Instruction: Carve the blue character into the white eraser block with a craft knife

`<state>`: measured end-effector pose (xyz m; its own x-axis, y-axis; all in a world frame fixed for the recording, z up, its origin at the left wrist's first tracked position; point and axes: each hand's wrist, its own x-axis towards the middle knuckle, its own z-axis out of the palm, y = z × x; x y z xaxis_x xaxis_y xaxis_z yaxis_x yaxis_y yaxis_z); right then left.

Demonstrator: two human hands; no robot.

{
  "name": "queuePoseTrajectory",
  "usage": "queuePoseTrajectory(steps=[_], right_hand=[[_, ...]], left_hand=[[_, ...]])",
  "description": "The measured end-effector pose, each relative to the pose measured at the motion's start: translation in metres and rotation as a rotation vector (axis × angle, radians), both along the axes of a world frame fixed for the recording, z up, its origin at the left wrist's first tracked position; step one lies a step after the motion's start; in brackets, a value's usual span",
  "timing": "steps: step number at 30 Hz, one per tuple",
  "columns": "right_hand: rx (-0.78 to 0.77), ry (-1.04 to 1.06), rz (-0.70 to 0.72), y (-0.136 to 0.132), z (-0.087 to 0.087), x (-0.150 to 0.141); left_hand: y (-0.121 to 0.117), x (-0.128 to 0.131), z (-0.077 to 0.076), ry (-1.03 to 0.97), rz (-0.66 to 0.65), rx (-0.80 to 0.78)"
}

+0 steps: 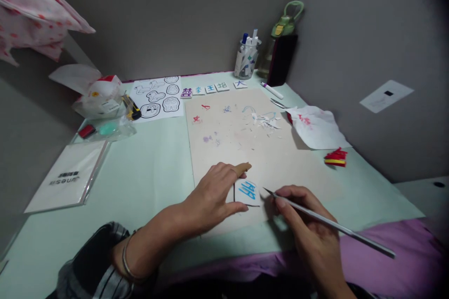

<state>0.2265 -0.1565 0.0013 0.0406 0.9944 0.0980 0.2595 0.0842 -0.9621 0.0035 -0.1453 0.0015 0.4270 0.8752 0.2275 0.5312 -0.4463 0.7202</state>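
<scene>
1. Your left hand [210,198] spans the white square [247,193], gripping it lightly between thumb and fingers at opposite edges; one finger wears a brown cover [241,169].
2. That square lies flat on the pale board [224,159] in front of you, its blue marks facing up.
3. Your right hand [312,224] closes on the slim metal knife [351,232] like a pen, the point just beside the square's right edge, apart from it.
4. Expect the square to be light, perhaps rubbery, with corners that could nick; steady it by its outer edges, fingertips clear of the blade.
5. Hold the knife low on its shaft: it looks rigid and slender, its smooth barrel possibly slippery, its fine tip likely fragile.
</scene>
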Motion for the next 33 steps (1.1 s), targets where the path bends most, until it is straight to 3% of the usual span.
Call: queuePoseTrajectory(steps=[13, 17, 20, 22, 28, 33], right_hand=[[0.01, -0.044, -0.088, 0.003, 0.002, -0.004], [-0.018, -0.06, -0.187, 0.003, 0.001, -0.002], [-0.037, -0.049, -0.218, 0.003, -0.002, -0.001], [-0.059, -0.003, -0.218, 0.003, -0.004, -0.001], [-0.047, 0.018, -0.187, 0.003, -0.001, -0.003], [-0.028, -0.012, -0.142, 0.003, 0.002, -0.004]], left_hand=[[-0.002, 0.002, 0.003, 0.027, -0.005, 0.003], [-0.002, -0.002, 0.012, -0.07, -0.107, -0.14], [-0.002, -0.005, 0.015, -0.035, -0.174, -0.159], [-0.004, -0.003, 0.013, -0.017, -0.152, -0.16], [-0.007, 0.014, 0.003, 0.143, 0.073, -0.054], [0.0, 0.003, 0.016, -0.003, -0.042, -0.154]])
